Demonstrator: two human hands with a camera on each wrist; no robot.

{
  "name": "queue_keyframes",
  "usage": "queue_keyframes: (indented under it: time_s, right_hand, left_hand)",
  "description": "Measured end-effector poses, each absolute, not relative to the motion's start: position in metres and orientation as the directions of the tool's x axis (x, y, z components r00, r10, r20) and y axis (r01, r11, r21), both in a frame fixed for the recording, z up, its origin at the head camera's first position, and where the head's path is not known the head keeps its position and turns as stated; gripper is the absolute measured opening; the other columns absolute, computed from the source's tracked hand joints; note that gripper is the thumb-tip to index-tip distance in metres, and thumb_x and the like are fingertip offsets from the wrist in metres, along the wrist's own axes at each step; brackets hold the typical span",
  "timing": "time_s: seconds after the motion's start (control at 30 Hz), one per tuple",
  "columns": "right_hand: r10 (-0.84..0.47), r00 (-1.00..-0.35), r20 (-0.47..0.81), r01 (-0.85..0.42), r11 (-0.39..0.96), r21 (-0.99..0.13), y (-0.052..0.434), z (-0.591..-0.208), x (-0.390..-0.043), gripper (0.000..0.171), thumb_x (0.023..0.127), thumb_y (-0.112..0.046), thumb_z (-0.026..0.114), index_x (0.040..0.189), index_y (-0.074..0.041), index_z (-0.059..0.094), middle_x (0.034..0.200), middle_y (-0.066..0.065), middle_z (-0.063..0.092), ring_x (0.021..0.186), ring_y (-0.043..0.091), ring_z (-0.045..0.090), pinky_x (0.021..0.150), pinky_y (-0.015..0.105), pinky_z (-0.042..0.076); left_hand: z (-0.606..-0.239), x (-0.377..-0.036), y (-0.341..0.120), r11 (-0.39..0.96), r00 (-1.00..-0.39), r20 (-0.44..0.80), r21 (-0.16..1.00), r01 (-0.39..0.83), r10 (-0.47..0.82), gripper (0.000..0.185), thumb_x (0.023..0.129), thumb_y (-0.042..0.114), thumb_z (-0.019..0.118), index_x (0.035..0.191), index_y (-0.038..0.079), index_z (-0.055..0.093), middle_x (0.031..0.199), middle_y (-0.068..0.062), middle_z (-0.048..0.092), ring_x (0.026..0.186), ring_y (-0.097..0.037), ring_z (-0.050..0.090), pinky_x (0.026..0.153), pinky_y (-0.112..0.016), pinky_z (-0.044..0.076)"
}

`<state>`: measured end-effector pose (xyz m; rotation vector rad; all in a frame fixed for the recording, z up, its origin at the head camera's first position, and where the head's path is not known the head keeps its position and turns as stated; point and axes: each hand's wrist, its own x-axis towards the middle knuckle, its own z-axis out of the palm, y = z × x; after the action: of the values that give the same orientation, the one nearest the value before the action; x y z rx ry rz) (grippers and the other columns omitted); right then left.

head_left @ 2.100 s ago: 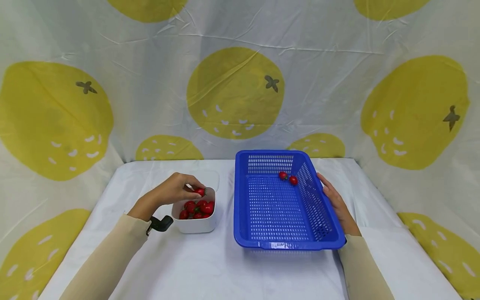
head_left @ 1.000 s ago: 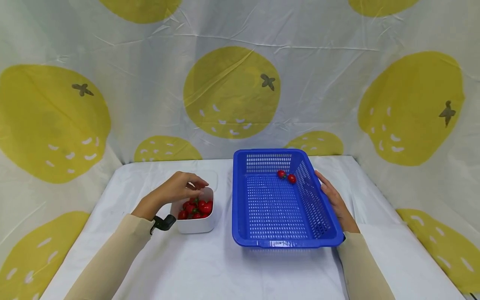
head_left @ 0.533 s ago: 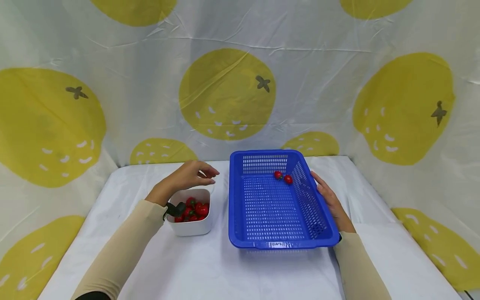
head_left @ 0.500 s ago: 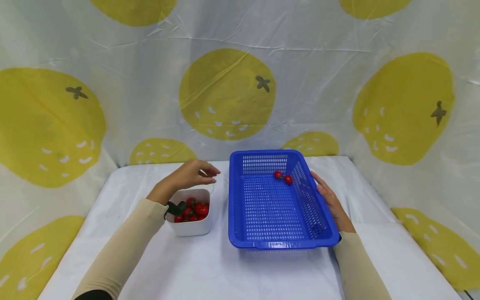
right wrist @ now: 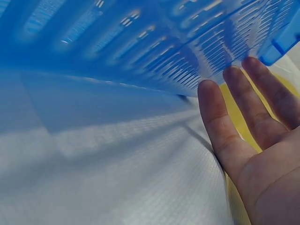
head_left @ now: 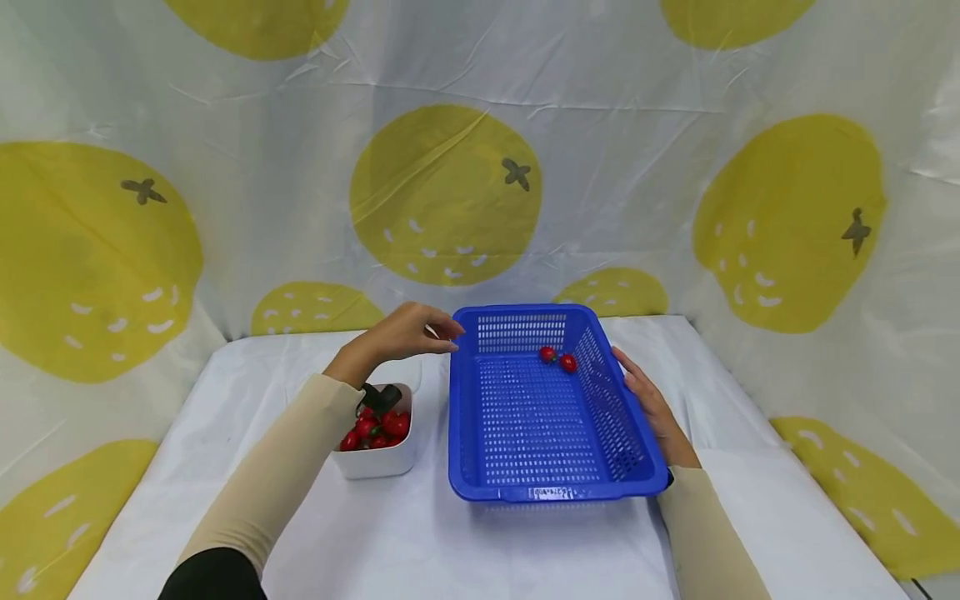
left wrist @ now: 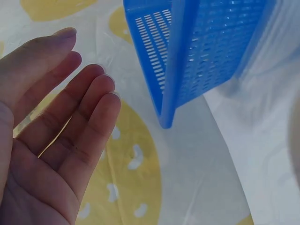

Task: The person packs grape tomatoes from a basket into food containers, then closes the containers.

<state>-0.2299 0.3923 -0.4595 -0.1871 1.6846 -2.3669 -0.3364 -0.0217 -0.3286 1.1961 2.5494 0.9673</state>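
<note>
Left hand [head_left: 401, 337] is up in the air at the far left corner of the blue basket [head_left: 551, 479], fingertips just about level with the rim. In the left wrist view the palm is bare and the fingers [left wrist: 89, 126] are loosely straight, so it's holding nothing, and the basket corner sits just beyond the fingertips, not touching.

The white tub of cherry tomatoes [head_left: 375, 458] is below and behind that hand, under the wrist and forearm, right beside the basket's left wall. The tomatoes in it [head_left: 371, 429] are piled up red with green stems.

Right hand [head_left: 648, 404] lies flat along the outside of the basket's right wall, fingers [right wrist: 225, 126] straight and pointing away from the person. From the wrist view the fingertips sit against or right next to the blue mesh; can't tell for sure if they press on it. Not gripping anything either.

Two cherry tomatoes [head_left: 558, 358] sit inside the basket at its far right corner, just ahead and left of the right hand's fingertips, well apart from the left hand.

Everything's on a table with a white cloth [head_left: 420, 550].
</note>
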Motion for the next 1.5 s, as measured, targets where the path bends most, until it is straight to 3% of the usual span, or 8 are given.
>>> queue_keyframes:
  time_s: [0.27,0.5,0.67,0.93,1.3,1.5]
  right_hand:
    - [-0.267,-0.964,-0.011,0.103,-0.332,-0.938,0.390,-0.458,-0.231,0.054,0.104,-0.037,0.033,0.154,-0.037,0.015,0.158,0.012,0.019,0.137,0.044,0.030,0.097,0.055,0.041]
    - [-0.293,-0.956,0.013,0.088,-0.330,-0.940,0.398,-0.461,-0.230,0.053,0.105,-0.035,0.030,0.155,-0.035,0.012,0.159,0.015,0.016,0.134,0.040,0.038,0.095,0.052,0.045]
    - [-0.281,-0.960,0.023,0.074,-0.330,-0.941,0.403,-0.461,-0.226,0.052,0.105,-0.032,0.027,0.155,-0.033,0.012,0.158,0.016,0.016,0.135,0.040,0.036,0.095,0.052,0.046]
    - [-0.258,-0.966,-0.008,0.099,-0.342,-0.934,0.406,-0.458,-0.216,0.052,0.104,-0.037,0.031,0.154,-0.038,0.017,0.158,0.015,0.017,0.132,0.039,0.040,0.094,0.053,0.046]
    - [-0.269,-0.963,-0.011,0.105,-0.334,-0.937,0.394,-0.463,-0.209,0.051,0.104,-0.036,0.031,0.153,-0.039,0.018,0.158,0.015,0.019,0.132,0.044,0.038,0.095,0.059,0.042]
    - [-0.282,-0.959,-0.003,0.107,-0.355,-0.929,0.391,-0.463,-0.208,0.051,0.104,-0.035,0.031,0.154,-0.037,0.018,0.158,0.016,0.019,0.132,0.045,0.038,0.095,0.058,0.043]
  left_hand:
    - [-0.319,-0.346,0.003,0.459,-0.648,0.135,0.599,0.656,0.749,0.027,0.088,0.022,0.071,0.113,0.010,0.072,0.105,-0.002,0.071,0.095,-0.012,0.066,0.085,-0.027,0.053]
    - [-0.320,-0.356,0.037,0.443,-0.623,0.143,0.583,0.681,0.769,0.025,0.088,0.023,0.071,0.111,0.013,0.073,0.103,0.001,0.071,0.094,-0.010,0.065,0.084,-0.025,0.052]
    - [-0.322,-0.363,0.064,0.440,-0.613,0.123,0.589,0.678,0.780,0.025,0.089,0.025,0.071,0.111,0.014,0.072,0.102,0.003,0.070,0.094,-0.009,0.063,0.084,-0.025,0.050]
    - [-0.328,-0.373,0.101,0.396,-0.566,0.128,0.591,0.703,0.814,0.028,0.087,0.025,0.072,0.112,0.011,0.072,0.108,-0.005,0.071,0.094,-0.010,0.064,0.085,-0.023,0.049]
    - [-0.348,-0.375,0.123,0.390,-0.569,0.119,0.614,0.686,0.814,0.032,0.088,0.020,0.072,0.117,0.008,0.069,0.113,-0.007,0.069,0.103,-0.016,0.064,0.091,-0.026,0.048]
    - [-0.369,-0.381,0.132,0.376,-0.608,0.125,0.684,0.625,0.784,0.039,0.088,0.021,0.072,0.122,0.005,0.066,0.118,-0.012,0.067,0.106,-0.019,0.063,0.092,-0.026,0.048]
